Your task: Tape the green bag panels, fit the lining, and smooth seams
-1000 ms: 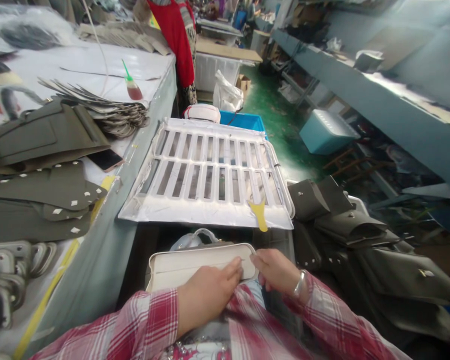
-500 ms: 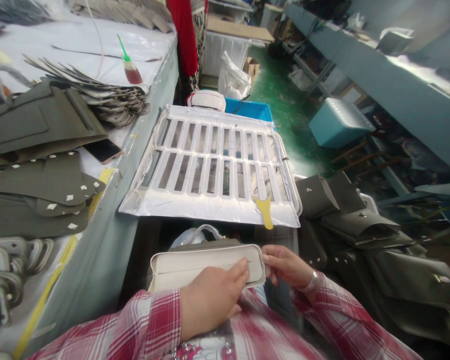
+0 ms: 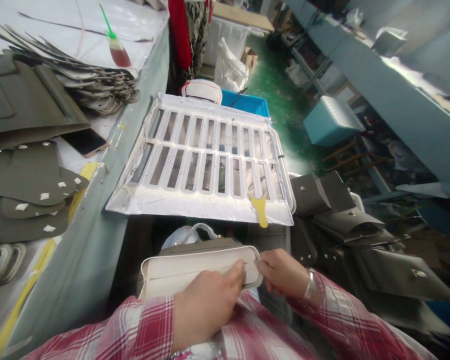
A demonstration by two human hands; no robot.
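Observation:
A bag (image 3: 172,270) lies in front of my body, its long cream panel with rounded ends facing up and a dark slit running along it. Grey-green material shows along its far side. My left hand (image 3: 208,305) grips the bag from the near side, its fingers pressed on the cream panel toward the right end. At that right end, my right hand (image 3: 283,272) pinches the rim between thumb and fingers. Whatever small thing might be in that pinch is hidden.
A white slatted rack (image 3: 206,150) stands ahead, with a yellow Y-shaped piece (image 3: 260,210) on its front edge. Grey-green bags (image 3: 345,225) are piled at right. The left table holds leather pieces (image 3: 33,175), a phone (image 3: 84,141) and a green-tipped bottle (image 3: 118,52).
The view has shifted slightly, so the surroundings sit a little further left and higher. Both hands stay on the bag; my right hand has turned slightly at the rim.

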